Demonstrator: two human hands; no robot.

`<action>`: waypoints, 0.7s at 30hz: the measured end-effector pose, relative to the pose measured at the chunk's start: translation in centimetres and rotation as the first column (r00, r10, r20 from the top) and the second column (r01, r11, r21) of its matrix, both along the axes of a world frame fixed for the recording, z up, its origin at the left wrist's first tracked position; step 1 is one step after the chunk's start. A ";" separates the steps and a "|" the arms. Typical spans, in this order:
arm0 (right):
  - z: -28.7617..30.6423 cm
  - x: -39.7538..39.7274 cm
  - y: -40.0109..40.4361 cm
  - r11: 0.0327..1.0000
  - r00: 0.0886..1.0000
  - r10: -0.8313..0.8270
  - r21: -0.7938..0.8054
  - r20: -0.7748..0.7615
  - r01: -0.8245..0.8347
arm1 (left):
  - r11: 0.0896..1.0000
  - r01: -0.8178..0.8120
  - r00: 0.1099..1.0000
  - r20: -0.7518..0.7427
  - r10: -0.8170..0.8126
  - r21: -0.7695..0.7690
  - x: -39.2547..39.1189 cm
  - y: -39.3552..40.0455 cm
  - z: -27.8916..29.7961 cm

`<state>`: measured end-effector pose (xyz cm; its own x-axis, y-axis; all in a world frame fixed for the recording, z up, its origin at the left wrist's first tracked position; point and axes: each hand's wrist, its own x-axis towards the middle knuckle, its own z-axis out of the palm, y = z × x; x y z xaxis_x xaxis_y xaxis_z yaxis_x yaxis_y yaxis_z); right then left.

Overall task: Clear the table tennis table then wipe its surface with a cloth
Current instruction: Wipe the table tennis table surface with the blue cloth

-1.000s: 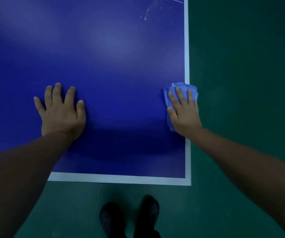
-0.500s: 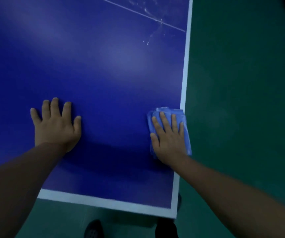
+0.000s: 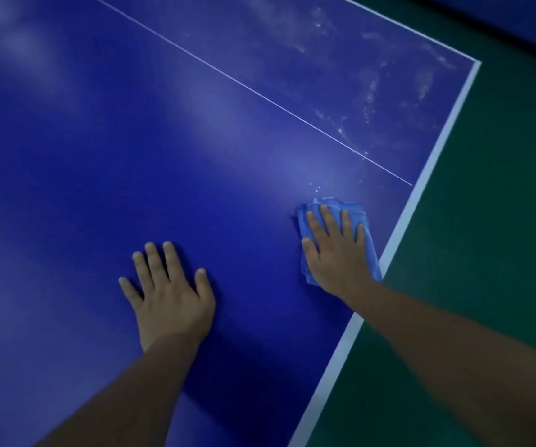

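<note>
One folded light-blue cloth (image 3: 334, 206), rumpled at its far edge, lies flat on the dark-blue counter (image 3: 131, 156) at 4 o'clock, just beside the white edge stripe (image 3: 434, 156). Its long axis runs 12 to 6. The right hand (image 3: 336, 250) presses it with straight fingers; the left hand (image 3: 168, 290), one of two, rests flat and released on the counter at 6 o'clock. Whitish smears (image 3: 370, 91) lie at 1 o'clock.

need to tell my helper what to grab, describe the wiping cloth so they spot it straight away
Start at the dark blue table tennis table and follow its white right edge. Just inside it, the right hand presses flat on a folded cloth, lighter blue than the tabletop and the only loose item there.
</note>
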<state>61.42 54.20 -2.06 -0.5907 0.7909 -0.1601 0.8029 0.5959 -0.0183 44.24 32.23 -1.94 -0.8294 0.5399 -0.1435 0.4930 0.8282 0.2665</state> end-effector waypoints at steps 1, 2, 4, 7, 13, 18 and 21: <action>0.0 0.5 0.1 1.000 1.000 -0.018 -0.006 0.015 0.018 | 1.000 0.000 1.000 -0.004 0.000 -0.007 0.0 0.0 -0.2; -0.1 0.8 -0.5 0.999 0.999 -0.036 -0.015 0.018 0.036 | 1.000 -0.002 1.000 -0.010 0.002 -0.013 0.1 0.1 -0.3; 0.1 0.8 -3.7 1.000 1.000 -0.008 -0.019 0.017 0.008 | 1.000 -0.016 1.000 -0.017 0.015 -0.022 0.0 0.4 -0.4; 0.5 -2.1 -8.4 0.984 0.982 0.178 0.009 -0.069 -0.178 | 0.999 -0.027 0.999 -0.021 0.027 -0.022 0.0 0.4 -0.4; -0.2 -14.8 -5.1 0.929 0.921 0.353 -0.056 -0.165 -0.366 | 0.997 -0.052 0.998 -0.020 0.053 0.051 0.0 0.7 0.0; -1.2 -11.9 5.4 0.979 0.975 0.204 0.023 -0.091 -0.203 | 0.999 -0.030 0.999 -0.019 0.030 0.012 0.0 0.6 0.2; -0.5 -6.9 12.9 0.998 0.996 -0.063 -0.010 -0.065 0.063 | 0.999 -0.034 0.999 -0.013 0.034 0.001 0.0 0.6 0.2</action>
<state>54.48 67.13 -2.57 -0.5492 0.8257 -0.1293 0.8357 0.5438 -0.0769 44.27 32.84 -1.74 -0.8492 0.5112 -0.1320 0.4678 0.8444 0.2610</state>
